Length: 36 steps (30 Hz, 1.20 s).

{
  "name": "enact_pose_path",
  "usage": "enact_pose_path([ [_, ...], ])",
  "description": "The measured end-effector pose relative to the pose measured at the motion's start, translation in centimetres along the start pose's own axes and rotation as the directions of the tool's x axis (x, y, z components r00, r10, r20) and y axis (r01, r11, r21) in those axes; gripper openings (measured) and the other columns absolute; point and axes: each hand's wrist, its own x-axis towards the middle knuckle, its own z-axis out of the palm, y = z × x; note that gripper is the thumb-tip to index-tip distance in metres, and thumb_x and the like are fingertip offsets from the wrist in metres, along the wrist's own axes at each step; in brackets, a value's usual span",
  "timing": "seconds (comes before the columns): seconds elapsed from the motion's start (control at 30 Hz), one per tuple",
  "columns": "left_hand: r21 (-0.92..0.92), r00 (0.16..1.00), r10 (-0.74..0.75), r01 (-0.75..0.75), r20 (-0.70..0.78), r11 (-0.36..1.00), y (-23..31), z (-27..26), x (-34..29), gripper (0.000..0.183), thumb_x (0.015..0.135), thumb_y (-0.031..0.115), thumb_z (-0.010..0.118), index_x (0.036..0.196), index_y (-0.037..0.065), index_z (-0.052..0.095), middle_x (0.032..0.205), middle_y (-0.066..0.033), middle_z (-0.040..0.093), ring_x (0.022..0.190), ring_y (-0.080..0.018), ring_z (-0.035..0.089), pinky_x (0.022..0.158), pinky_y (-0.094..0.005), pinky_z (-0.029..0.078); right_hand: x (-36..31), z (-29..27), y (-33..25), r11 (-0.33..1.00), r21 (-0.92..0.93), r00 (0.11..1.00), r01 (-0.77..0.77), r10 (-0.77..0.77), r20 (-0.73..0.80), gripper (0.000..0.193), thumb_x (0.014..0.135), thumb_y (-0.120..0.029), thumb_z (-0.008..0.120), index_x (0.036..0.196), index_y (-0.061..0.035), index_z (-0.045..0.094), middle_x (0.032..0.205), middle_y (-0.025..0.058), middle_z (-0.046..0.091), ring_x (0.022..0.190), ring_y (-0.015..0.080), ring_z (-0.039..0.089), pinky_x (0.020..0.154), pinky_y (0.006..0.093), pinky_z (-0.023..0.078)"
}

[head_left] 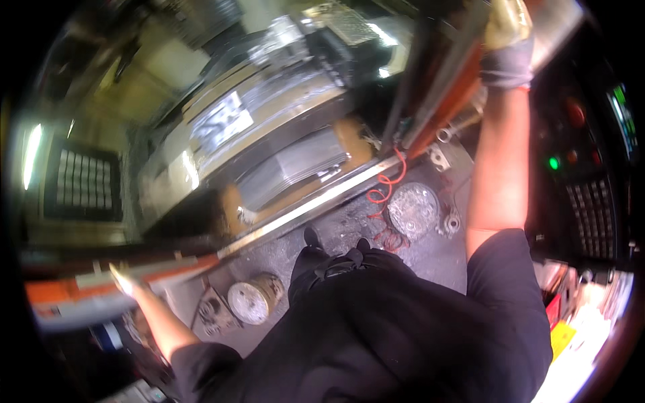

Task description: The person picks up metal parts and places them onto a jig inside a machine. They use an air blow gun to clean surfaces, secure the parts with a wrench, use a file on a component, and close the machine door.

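Observation:
My left hand reaches out to the left, blurred and brightly lit, against the edge of an orange and grey machine door. One of its fingers sticks out; the others are hard to make out. High on the right, my right hand wears a pale glove with a grey cuff. Its fingers look folded at the edge of the other orange and grey door. Between the doors, the machine's inside lies open to view. A metal block with wet, shiny faces sits above a grey ribbed cover.
A control panel with buttons, a green light and a screen stands at the right. Two round metal-topped drums and a coiled red hose are near my feet. A metal sill crosses the machine's front.

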Motion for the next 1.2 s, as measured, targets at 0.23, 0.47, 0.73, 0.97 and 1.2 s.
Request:
enact_pose_path([
  [0.23, -0.067, 0.990, -0.040, 0.031, -0.135, 0.997, -2.7, -0.8, 0.4, 0.054, 0.096, 0.041, 0.069, 0.126, -0.003, 0.061, 0.105, -0.0110, 0.067, 0.089, -0.0222, 0.063, 0.095, -0.0402, 0.049, -2.6, 3.8, 1.2, 0.974, -0.147, 0.984, -0.171, 0.163, -0.066, 0.038, 0.102, -0.037, 0.061, 0.107, -0.0007, 0.070, 0.073, 0.0004, 0.060, 0.063, 0.0139, 0.056, 0.061, 0.0293, 0.049],
  [0.47, 0.087, 0.949, -0.063, 0.038, 0.310, 0.995, 1.9, 3.9, -14.2, 0.042, 0.102, 0.040, 0.059, 0.074, 0.010, 0.054, 0.065, -0.0035, 0.053, 0.058, -0.0141, 0.055, 0.061, -0.0312, 0.050, -11.0, 10.9, 0.1, 0.966, -0.235, 0.994, -0.104, 0.090, -0.068, 0.038, 0.102, -0.035, 0.062, 0.104, 0.0008, 0.072, 0.067, -0.0004, 0.055, 0.056, 0.0133, 0.052, 0.052, 0.0309, 0.047],
  [0.73, -0.069, 0.402, 0.121, -0.142, 0.908, 0.988, -1.5, 9.6, -18.6, 0.018, 0.091, 0.014, 0.070, 0.078, 0.005, 0.061, 0.064, -0.0030, 0.061, 0.055, -0.0116, 0.057, 0.052, -0.0305, 0.048, -22.7, 19.9, -2.1, 0.988, -0.156, 0.988, -0.004, 0.028, 0.149, 0.038, 0.101, -0.035, 0.064, 0.094, 0.0012, 0.072, 0.063, 0.0031, 0.056, 0.051, 0.0130, 0.054, 0.049, 0.0284, 0.045],
  [0.97, -0.011, 0.053, 0.011, 0.001, 0.999, 1.000, 0.4, 14.0, -21.6, 0.021, 0.085, 0.020, 0.075, 0.080, 0.001, 0.069, 0.066, -0.0094, 0.066, 0.059, -0.0175, 0.064, 0.058, -0.0375, 0.050, -28.6, 25.6, -2.7, 0.962, -0.269, 0.971, 0.042, 0.023, 0.236, 0.038, 0.106, -0.034, 0.054, 0.090, -0.0014, 0.066, 0.059, 0.0022, 0.047, 0.048, 0.0137, 0.046, 0.049, 0.0290, 0.043],
  [1.2, -0.088, 0.024, 0.086, 0.070, 0.996, 0.994, 0.9, 16.2, -25.3, 0.025, 0.085, 0.024, 0.077, 0.080, 0.001, 0.069, 0.067, -0.0086, 0.067, 0.062, -0.0138, 0.063, 0.060, -0.0361, 0.051, -31.2, 25.3, -3.4, 0.983, -0.026, 0.867, -0.183, 0.174, 0.468, 0.032, 0.098, -0.035, 0.064, 0.092, -0.0040, 0.069, 0.074, 0.0034, 0.063, 0.058, 0.0098, 0.057, 0.054, 0.0255, 0.046],
])
